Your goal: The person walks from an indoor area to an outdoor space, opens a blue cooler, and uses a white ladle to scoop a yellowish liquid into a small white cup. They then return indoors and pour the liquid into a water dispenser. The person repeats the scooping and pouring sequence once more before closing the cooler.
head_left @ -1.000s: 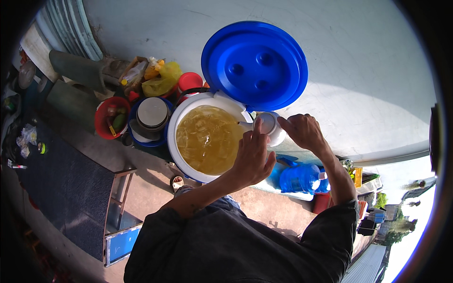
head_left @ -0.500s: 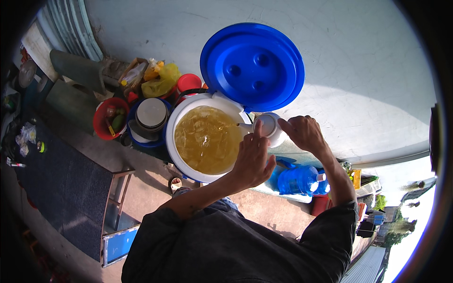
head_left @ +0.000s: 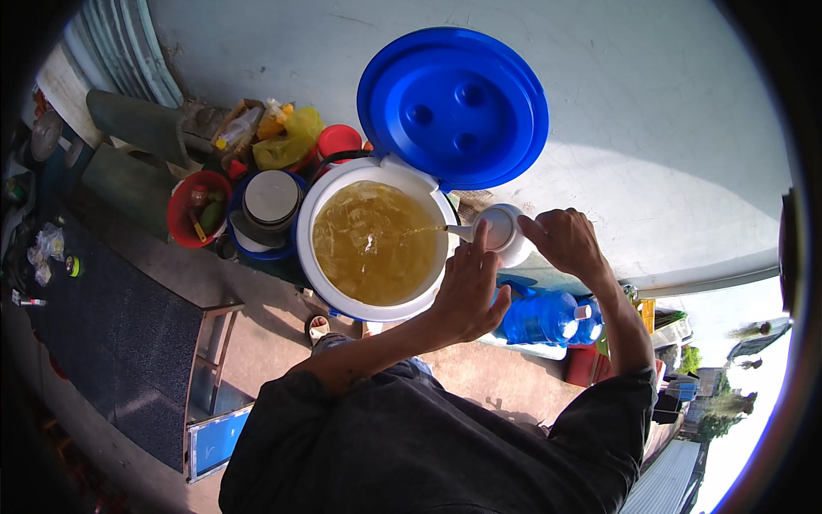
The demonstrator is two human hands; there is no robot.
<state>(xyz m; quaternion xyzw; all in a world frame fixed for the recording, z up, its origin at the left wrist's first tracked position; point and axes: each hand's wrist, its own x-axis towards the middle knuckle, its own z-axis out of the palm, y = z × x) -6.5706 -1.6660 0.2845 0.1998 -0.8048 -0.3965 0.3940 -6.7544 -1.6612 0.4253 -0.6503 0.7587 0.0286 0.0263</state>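
A white teapot [head_left: 510,243] is tilted beside a large round cooler [head_left: 313,272] with a white rim. From its spout a thin stream of amber liquid [head_left: 419,230] runs into the cooler, which holds amber liquid [head_left: 364,257] with what look like clear ice pieces. My right hand [head_left: 567,248] is closed at the pot's right side, where the handle itself is hidden. My left hand [head_left: 467,293] has its index finger stretched onto the teapot's lid [head_left: 492,228], thumb and other fingers apart. The cooler's blue lid [head_left: 454,107] stands open against the wall.
Left of the cooler are a blue basin [head_left: 272,254] with stacked pots, a red basin [head_left: 199,210] and a yellow plastic bag [head_left: 291,141]. Blue water jugs [head_left: 539,317] lie to the right. A dark table [head_left: 120,334] stands at the left.
The teapot and both hands have shifted slightly right relative to the cooler. More of the poured stream shows between spout and cooler. The whole view has moved a little.
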